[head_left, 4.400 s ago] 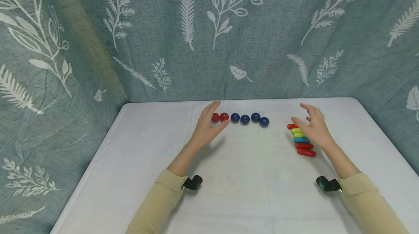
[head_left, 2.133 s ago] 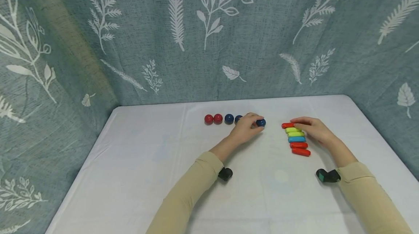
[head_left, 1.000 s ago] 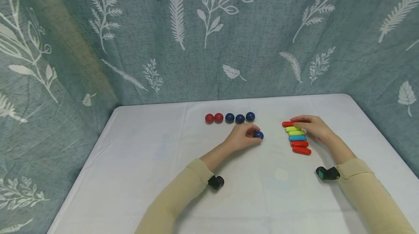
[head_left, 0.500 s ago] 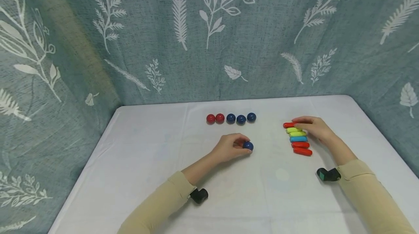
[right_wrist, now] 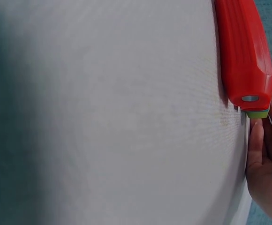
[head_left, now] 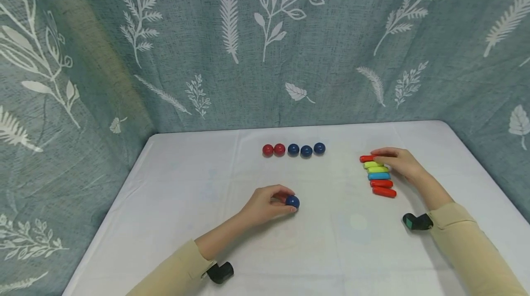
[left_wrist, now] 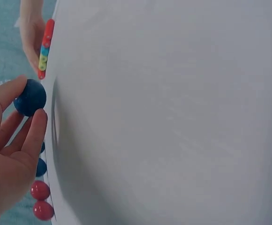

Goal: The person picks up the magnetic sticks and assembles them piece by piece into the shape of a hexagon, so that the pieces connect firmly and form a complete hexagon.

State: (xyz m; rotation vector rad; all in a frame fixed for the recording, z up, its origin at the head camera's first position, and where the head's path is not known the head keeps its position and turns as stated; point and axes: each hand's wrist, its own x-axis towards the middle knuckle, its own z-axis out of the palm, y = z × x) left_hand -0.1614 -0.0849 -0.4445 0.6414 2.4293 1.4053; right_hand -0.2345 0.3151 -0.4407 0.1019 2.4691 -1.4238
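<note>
Your left hand (head_left: pixel 267 204) has a blue ball (head_left: pixel 292 201) pinched between thumb and fingertips, down at the near-middle of the table (head_left: pixel 174 222) and well apart from everything else. The ball row (head_left: pixel 293 149) at the far middle holds two red and three blue, so by the look of it one ball is out and five haven't been touched. Your right hand (head_left: pixel 396 163) rests on the far end of the peg stack (head_left: pixel 378 176) over on the right, fingers lightly curled over the red, yellow and green ones; I can't tell if it's actually gripping any of them. Blue and two red pegs lie just near of your fingers, all six side by side, so that pile seems untouched too. Room-wise you're fine: lots of bare white cloth left, near and right of the ball, with the table edges well off. Only the leaf-print curtain (head_left: pixel 265 47) closes in the far and left sides.
</note>
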